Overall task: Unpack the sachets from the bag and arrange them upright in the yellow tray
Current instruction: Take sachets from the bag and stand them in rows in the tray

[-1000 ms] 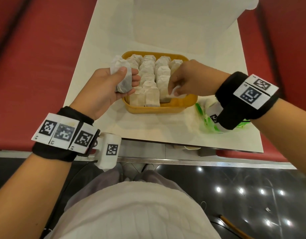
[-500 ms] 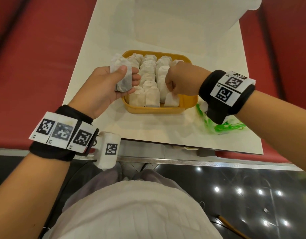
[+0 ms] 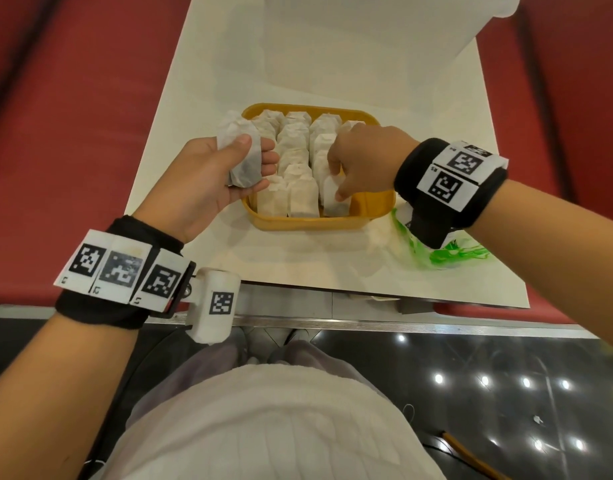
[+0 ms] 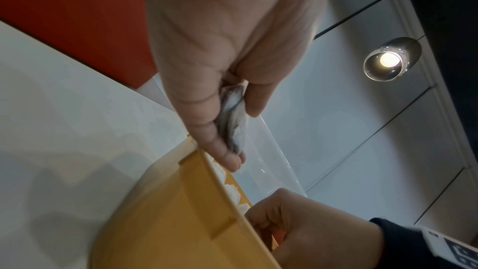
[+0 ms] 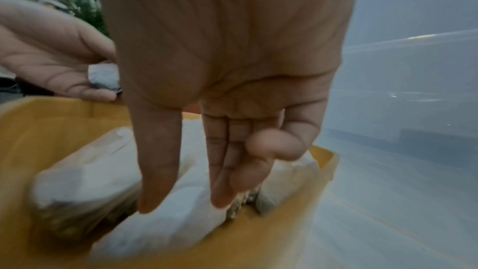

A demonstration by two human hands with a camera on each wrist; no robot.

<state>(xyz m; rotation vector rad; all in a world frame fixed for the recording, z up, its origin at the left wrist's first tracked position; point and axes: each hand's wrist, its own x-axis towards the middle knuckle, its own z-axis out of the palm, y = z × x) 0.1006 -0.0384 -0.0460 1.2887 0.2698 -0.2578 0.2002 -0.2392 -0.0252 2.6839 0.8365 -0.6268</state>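
Observation:
The yellow tray [image 3: 308, 223] sits mid-table with several white sachets standing upright in rows. My right hand [image 3: 336, 183] reaches down into its near right part, thumb and fingers pinching a sachet [image 3: 336, 202] that stands next to the front row. In the right wrist view that hand [image 5: 185, 204] straddles the sachet [image 5: 181, 222] inside the tray [image 5: 258, 238]. My left hand [image 3: 255, 150] hovers at the tray's left rim and grips a small bundle of sachets [image 3: 244, 168], also seen as sachets [image 4: 235, 122] in the left wrist view. The green-printed plastic bag [image 3: 447, 251] lies crumpled under my right wrist.
A large translucent plastic bin [image 3: 367, 39] stands behind the tray. Red bench seats [image 3: 73, 133] flank the white table [image 3: 298, 268], whose near edge is just below the tray. My lap is under the edge.
My right hand has swung left and down, bringing its sachet from the tray's right rim to stand in the near right part. The left hand has stayed put with its bundle.

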